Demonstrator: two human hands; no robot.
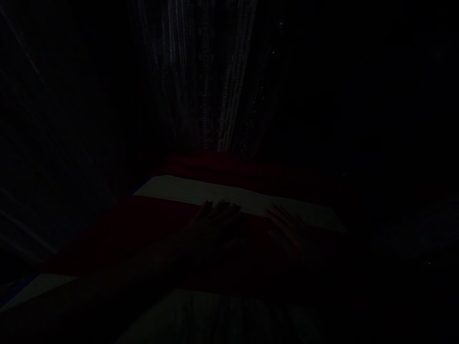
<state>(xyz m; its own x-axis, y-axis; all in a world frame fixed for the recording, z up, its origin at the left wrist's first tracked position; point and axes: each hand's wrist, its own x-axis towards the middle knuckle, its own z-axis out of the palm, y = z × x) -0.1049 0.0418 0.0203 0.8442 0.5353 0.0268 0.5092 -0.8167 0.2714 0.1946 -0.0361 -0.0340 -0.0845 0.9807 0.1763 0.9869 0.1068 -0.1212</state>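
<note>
Though light is v. low, fingers [219, 208] of the left hand [211, 224] are seen spread flat on a dark red cloth [136, 224]. Right hand [287, 227] is laid likewise, w/ a pale band [201, 191] just beyond; curtain [204, 86] behind.

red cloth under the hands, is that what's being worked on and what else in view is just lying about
In hand:
left hand and right hand, both flat on the red cloth
pale sheet beneath it

Lying about:
striped curtain behind
more red fabric farther back
Too dark for anything else.
</note>
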